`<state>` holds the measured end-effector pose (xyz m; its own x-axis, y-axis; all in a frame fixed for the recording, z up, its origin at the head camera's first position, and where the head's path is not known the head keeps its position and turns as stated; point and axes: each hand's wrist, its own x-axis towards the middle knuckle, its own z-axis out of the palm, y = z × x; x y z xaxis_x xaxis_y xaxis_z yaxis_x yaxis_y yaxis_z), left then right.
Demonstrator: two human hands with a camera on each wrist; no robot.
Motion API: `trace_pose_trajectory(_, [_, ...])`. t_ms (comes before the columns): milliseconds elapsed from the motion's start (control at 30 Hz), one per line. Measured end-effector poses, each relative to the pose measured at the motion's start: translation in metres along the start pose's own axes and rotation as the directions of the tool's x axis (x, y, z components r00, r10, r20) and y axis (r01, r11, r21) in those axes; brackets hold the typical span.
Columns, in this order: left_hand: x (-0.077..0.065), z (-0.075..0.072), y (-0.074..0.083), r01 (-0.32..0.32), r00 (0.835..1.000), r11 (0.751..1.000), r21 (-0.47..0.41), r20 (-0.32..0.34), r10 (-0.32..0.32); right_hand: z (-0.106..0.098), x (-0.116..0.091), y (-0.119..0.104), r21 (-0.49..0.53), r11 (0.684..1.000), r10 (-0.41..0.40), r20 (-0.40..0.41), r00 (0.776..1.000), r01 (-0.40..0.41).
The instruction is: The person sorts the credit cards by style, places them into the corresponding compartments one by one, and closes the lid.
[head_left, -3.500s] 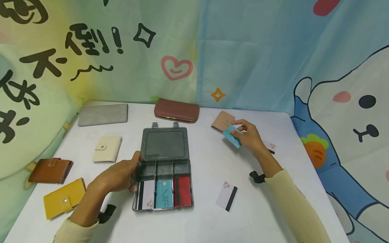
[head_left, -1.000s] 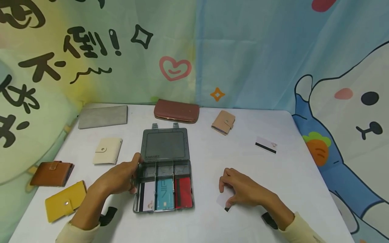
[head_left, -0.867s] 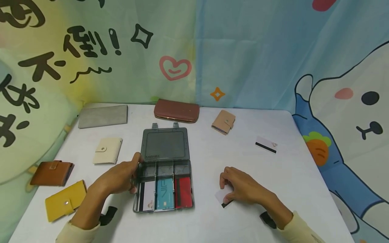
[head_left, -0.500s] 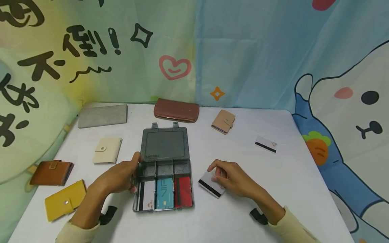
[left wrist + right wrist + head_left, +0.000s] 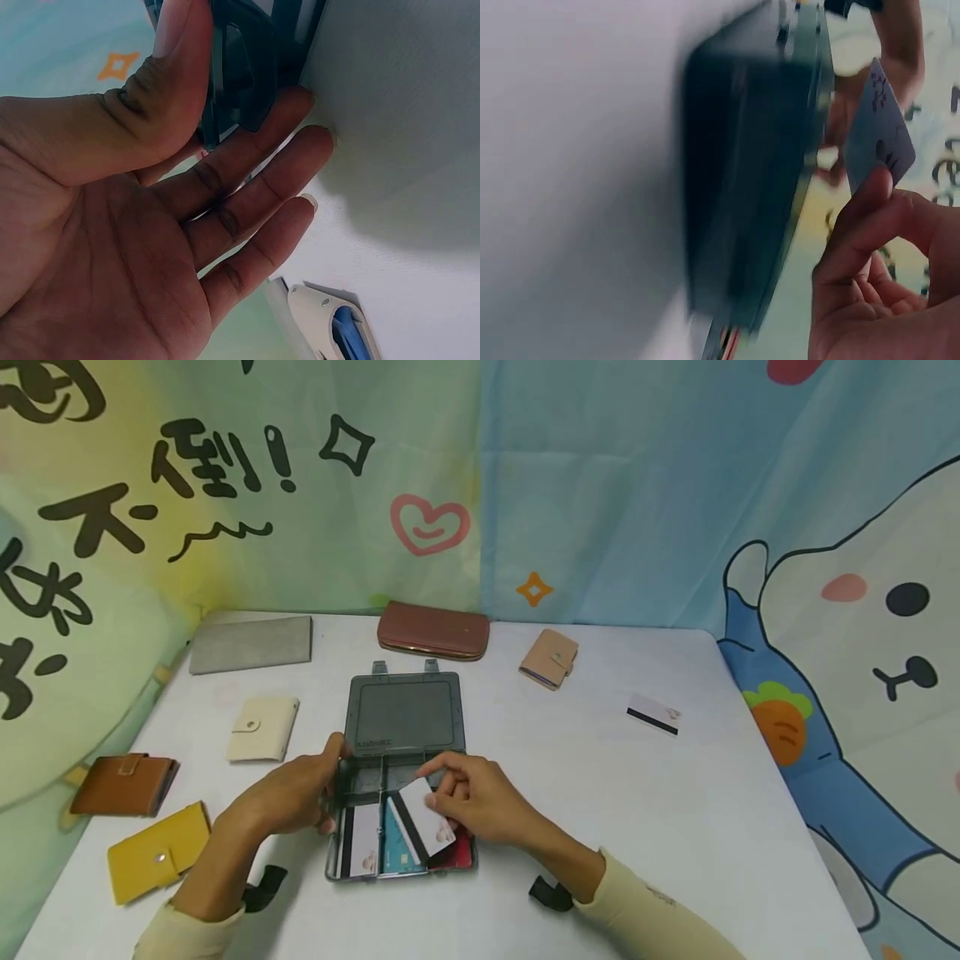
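A white rectangular card with a black stripe (image 5: 429, 823) is tilted in the lower centre of the head view, pinched at its upper right edge between thumb and index finger of the right hand (image 5: 476, 797), the other fingers curled. The card extends to the lower left of that hand; the right wrist view shows it just above the translucent grey plastic box (image 5: 405, 714). Beneath it, partly covered, lie a blue card (image 5: 395, 843) and a red card (image 5: 457, 853) in the middle and right front compartments; a white striped card (image 5: 366, 839) occupies the left one. The left hand (image 5: 292, 797) holds the box's left edge, thumb against it, fingers slightly bent. A cream snap wallet (image 5: 262, 729) lies left of the box; a maroon zip wallet (image 5: 433, 631) lies at upper centre.
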<state>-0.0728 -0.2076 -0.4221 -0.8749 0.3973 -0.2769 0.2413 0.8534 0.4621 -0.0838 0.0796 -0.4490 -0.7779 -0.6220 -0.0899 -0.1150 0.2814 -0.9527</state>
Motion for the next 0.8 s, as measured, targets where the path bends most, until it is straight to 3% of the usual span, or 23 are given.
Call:
trace_pose_trajectory(133, [0.0, 0.0, -0.001, -0.004, 1.0, 1.0, -0.01, -0.003, 0.004, 0.026, 0.016, -0.007, 0.005, 1.0, 0.007, 0.021, 1.0, -0.008])
trace_pose_trajectory(233, [0.001, 0.0, -0.001, -0.002, 1.0, 1.0, -0.018, 0.004, 0.002, 0.039, 0.023, -0.007, -0.059, 0.998, 0.014, 0.036, 0.999, -0.012])
trace_pose_trajectory(400, [0.001, 0.001, 0.001, 0.013, 1.0, 1.0, -0.023, 0.018, -0.012, 0.039, 0.024, -0.001, -0.066, 0.998, -0.01, 0.08, 0.997, 0.016])
trace_pose_trajectory(567, [-0.001, 0.001, 0.001, 0.006, 1.0, 1.0, -0.025, 0.008, -0.006, 0.011, 0.017, 0.003, -0.026, 0.997, -0.076, 0.075, 0.994, 0.078])
trace_pose_trajectory(733, [-0.001, 0.0, -0.001, -0.008, 1.0, 1.0, -0.023, 0.004, 0.008, -0.039, 0.007, 0.001, -0.034, 0.999, -0.018, -0.064, 0.998, 0.016])
trace_pose_trajectory(800, [-0.001, 0.0, -0.001, -0.009, 1.0, 1.0, -0.024, 0.003, 0.009, -0.063, 0.004, 0.01, -0.036, 0.999, 0.015, -0.127, 0.992, -0.019])
